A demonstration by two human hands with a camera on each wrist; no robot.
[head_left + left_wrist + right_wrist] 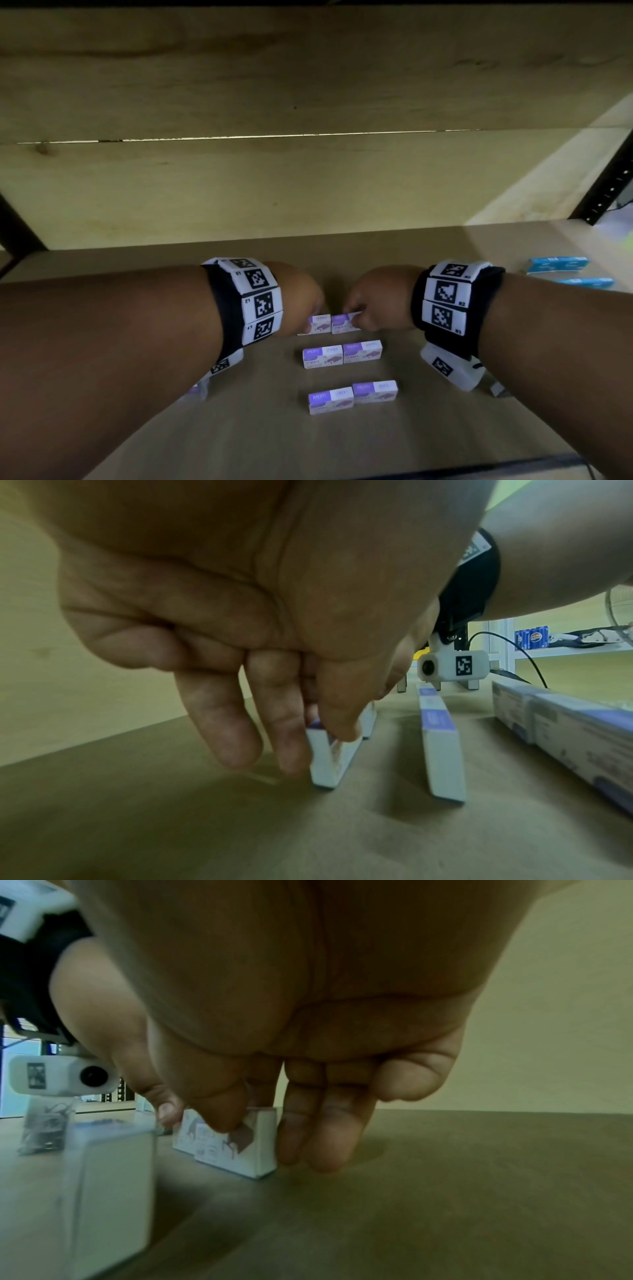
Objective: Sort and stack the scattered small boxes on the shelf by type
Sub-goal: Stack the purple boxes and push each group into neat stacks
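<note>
Hands: two, both reaching deep into the shelf, each wearing a black wristband with printed square markers.

Left hand: thumb and fingers curled down around the back-left purple box, pinching its outer end; fingertips reach down to the shelf board in the left wrist view.

Right hand: thumb on the near face and fingers behind the back-right purple box, gripping it (the box stands on the board, its end face toward the right wrist camera).

Back pair: the two gripped boxes sit side by side, ends touching or nearly so; I cannot tell which.

Middle pair: two purple-and-white boxes side by side, touching, nearer the viewer than the gripped pair and apart from it. Printed lettering is too blurred to read with confidence.

Front pair: two more boxes of the same kind, touching, the right one set slightly farther back than the left.

Blue boxes: two light-blue boxes at the far right of the shelf, well apart from the purple ones, one behind the other.

Shelf: pale wooden board with a wooden back panel; a dark metal upright stands at the right rear corner.
</note>
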